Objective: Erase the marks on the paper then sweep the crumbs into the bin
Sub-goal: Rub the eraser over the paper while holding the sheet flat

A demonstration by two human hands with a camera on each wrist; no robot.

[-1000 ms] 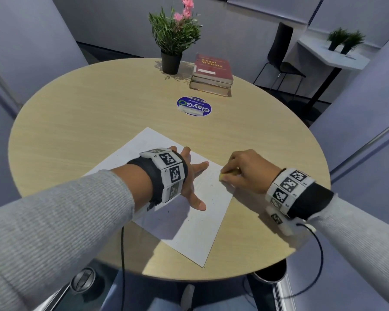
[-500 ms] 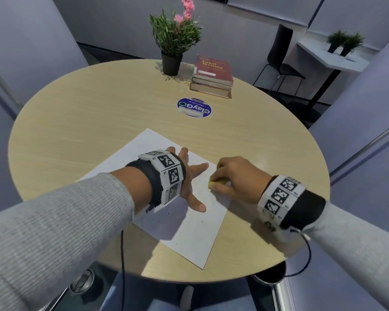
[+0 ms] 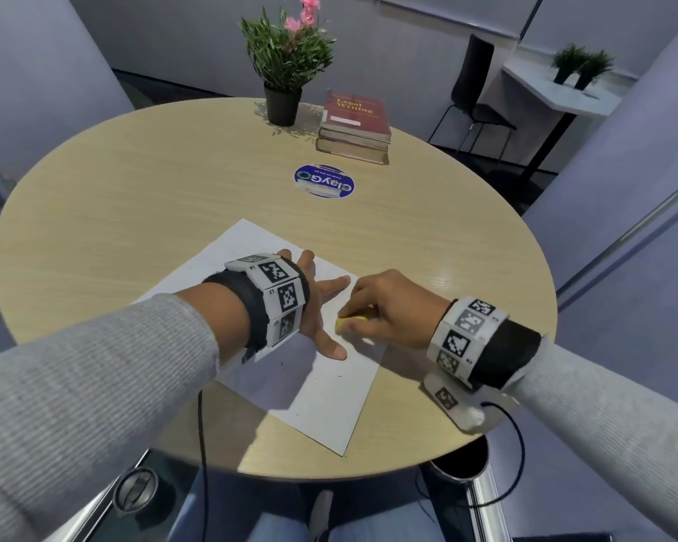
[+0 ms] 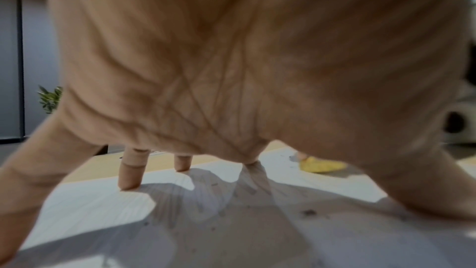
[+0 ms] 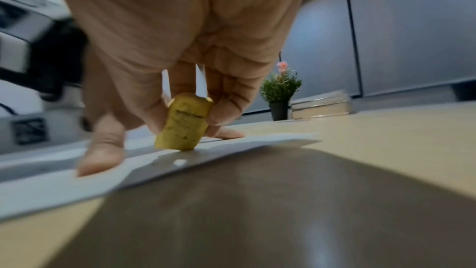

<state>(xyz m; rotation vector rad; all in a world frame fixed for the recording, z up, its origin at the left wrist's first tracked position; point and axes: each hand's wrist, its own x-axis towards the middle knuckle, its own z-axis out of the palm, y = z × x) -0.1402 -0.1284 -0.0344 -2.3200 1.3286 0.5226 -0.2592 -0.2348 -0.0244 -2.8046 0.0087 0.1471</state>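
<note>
top book [image 3: 357, 110]: cover title "Legal Writing" | round blue sticker [image 3: 324, 181] on surface [image 3: 134, 197]: "clayGO", reads upside down from the head view; smaller print on it illegible | wrist bands: coded square markers, small labels illegible

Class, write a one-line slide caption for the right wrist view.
Right hand pinches a small yellow eraser, pressing its end onto the white sheet of paper on the wooden table.
</note>
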